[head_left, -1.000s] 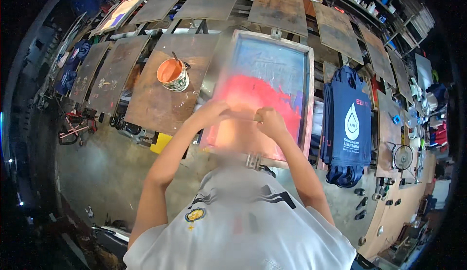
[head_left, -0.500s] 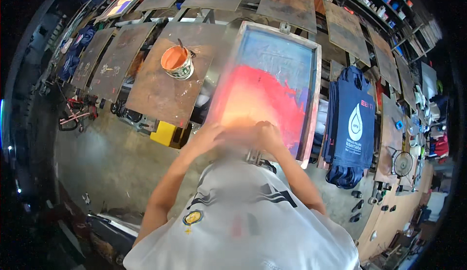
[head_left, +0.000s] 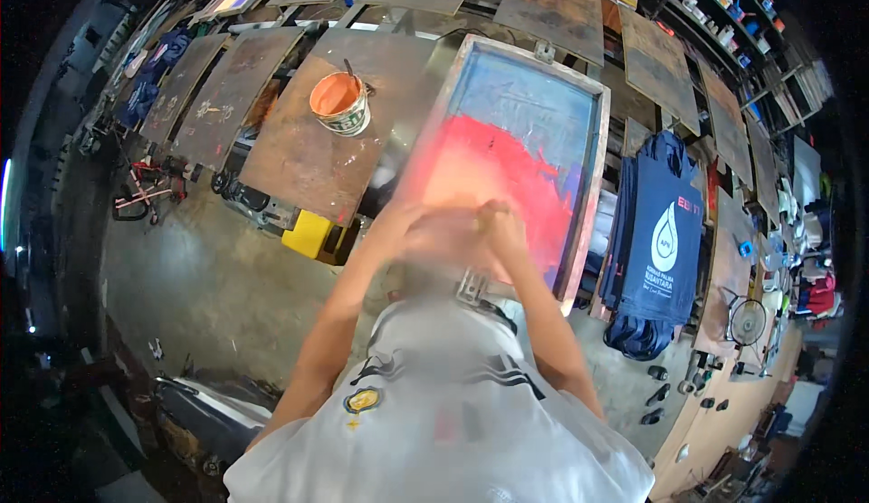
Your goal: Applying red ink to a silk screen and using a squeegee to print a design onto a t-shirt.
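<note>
In front of me lies a wooden-framed printing screen (head_left: 598, 154), its mesh blue at the far end. Wet red ink (head_left: 466, 136) covers much of the near part, paler toward my hands. My left hand (head_left: 402, 224) is over the screen's near left side, its bent fingers running into a blur. My right hand (head_left: 501, 229) is closed in a fist over the near middle. Whatever the two hands grip between them is smeared and cannot be made out. To the left, a white bucket (head_left: 347, 123) of orange ink stands on a brown board, with a stick-like handle poking out.
Several flat boards, one a brown board (head_left: 299, 172) under the bucket, line the bench. Right of the screen hangs a stack of navy tote bags (head_left: 661, 231). A yellow box (head_left: 308, 234) sits below the left board. Shelves with bottles (head_left: 724, 14) stand far right.
Both hands have shifted slightly away from me over the near end of the screen. The whole view has also moved a little. The bucket and bags stay in place.
</note>
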The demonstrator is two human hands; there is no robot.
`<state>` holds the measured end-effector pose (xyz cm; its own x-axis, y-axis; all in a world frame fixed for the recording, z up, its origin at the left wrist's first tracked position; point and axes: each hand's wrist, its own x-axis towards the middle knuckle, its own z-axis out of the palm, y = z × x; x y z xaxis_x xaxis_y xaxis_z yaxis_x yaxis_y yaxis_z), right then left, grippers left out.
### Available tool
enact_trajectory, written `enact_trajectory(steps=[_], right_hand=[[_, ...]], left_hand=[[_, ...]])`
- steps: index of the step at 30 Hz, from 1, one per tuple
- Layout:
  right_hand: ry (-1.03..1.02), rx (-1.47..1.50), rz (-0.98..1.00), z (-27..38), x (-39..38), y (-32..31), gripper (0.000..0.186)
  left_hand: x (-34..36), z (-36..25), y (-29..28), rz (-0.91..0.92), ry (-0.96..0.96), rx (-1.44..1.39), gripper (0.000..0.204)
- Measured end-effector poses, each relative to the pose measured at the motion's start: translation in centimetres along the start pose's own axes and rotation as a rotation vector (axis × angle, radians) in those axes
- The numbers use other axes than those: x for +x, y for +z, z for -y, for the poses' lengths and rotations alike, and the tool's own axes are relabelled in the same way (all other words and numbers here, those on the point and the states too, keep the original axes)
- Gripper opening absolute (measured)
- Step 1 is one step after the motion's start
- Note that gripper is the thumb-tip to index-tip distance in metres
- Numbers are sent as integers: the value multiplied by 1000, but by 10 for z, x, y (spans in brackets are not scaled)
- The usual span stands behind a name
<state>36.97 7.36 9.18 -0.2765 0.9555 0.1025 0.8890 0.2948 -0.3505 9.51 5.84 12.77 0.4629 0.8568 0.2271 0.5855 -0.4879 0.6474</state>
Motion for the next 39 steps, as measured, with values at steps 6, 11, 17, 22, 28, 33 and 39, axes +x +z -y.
enact_trajectory(steps=[6,11,17,22,28,33,39], right_hand=[[-13,76,201,45,-30,-50,26],[-22,158,282,41,-27,-49,27],[-38,99,267,41,-3,-42,32],[68,121,111,60,-7,-32,31],[363,235,76,61,-7,-27,36],[83,560,223,17,3,-35,40],[34,236,388,40,16,-20,47]], left_hand=[[-40,-36,-17,24,-115,-75,34],[-32,-31,-18,29,-123,-21,35],[-4,3,-13,143,-87,193,43],[56,53,-10,176,71,225,43],[104,73,5,126,179,-8,43],[62,43,-18,316,-131,-319,48],[12,61,-24,397,66,253,54]])
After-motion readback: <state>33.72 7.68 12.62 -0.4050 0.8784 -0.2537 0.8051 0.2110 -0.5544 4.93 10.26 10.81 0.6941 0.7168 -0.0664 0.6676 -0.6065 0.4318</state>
